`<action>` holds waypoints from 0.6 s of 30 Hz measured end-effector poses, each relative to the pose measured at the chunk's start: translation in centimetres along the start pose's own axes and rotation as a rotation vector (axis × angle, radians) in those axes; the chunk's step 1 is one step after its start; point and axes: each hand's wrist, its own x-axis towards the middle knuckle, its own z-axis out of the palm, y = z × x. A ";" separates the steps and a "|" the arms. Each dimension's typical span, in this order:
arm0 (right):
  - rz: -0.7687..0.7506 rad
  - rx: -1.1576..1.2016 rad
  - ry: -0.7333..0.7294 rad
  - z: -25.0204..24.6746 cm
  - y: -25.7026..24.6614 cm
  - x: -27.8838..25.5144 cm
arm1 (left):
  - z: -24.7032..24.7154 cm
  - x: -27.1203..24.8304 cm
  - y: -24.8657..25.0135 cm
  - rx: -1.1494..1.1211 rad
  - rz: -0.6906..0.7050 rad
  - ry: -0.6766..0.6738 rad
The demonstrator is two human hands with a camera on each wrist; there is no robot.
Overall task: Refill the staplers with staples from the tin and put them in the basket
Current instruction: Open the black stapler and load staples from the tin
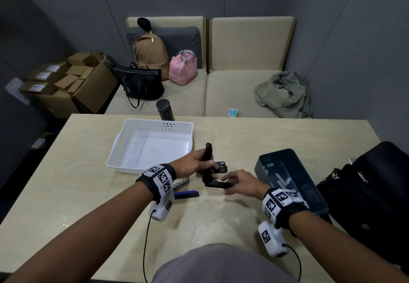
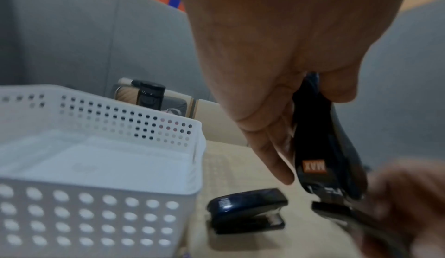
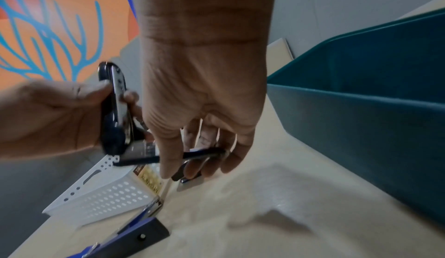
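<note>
Holding the black stapler [image 1: 209, 167] hinged wide open above the wooden table [image 1: 243, 136], between the white basket [image 1: 124, 136] and the teal tin [image 1: 263, 160]. Gripping the upright top arm in the left hand [image 1: 194, 160], fingers curled round it. Pinching the low, level base arm in the right hand [image 1: 241, 182], thumb on one side and fingers on the other.

Probably preparing the magazine for a strip of staples. For a clean load:
- keeping the two arms spread wide, channel facing up;
- steadying the base arm, not twisting it against the hinge;
- freeing the right hand to fetch a strip while supporting the stapler with the left alone;
- seating the strip legs down before closing.

Risk: spring snapping the arms together on fingertips.

Containers:
- Teal tin, lidless, at right: holding loose grey staple strips [image 1: 284, 182] scattered over its floor.
- White perforated basket, at far left: holding no staplers yet.

Waiting on the table: a small dark stapler [image 2: 248, 211] just beyond the hands, a blue stapler [image 1: 186, 194] lying near the left wrist.
</note>
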 end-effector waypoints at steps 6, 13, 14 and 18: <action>-0.084 0.389 0.154 -0.4 -1.7 0.1 | 1.1 0.3 -1.7 0.444 -0.039 -0.074; -0.026 0.723 0.058 0.9 -2.7 0.0 | 0.7 -0.5 -2.8 0.511 0.010 -0.081; -0.021 0.690 0.067 1.1 -3.1 0.2 | 0.5 -0.7 -2.7 0.493 0.007 -0.094; -0.059 0.627 0.201 1.6 -5.2 1.0 | -1.3 -0.5 -2.4 0.362 0.035 0.071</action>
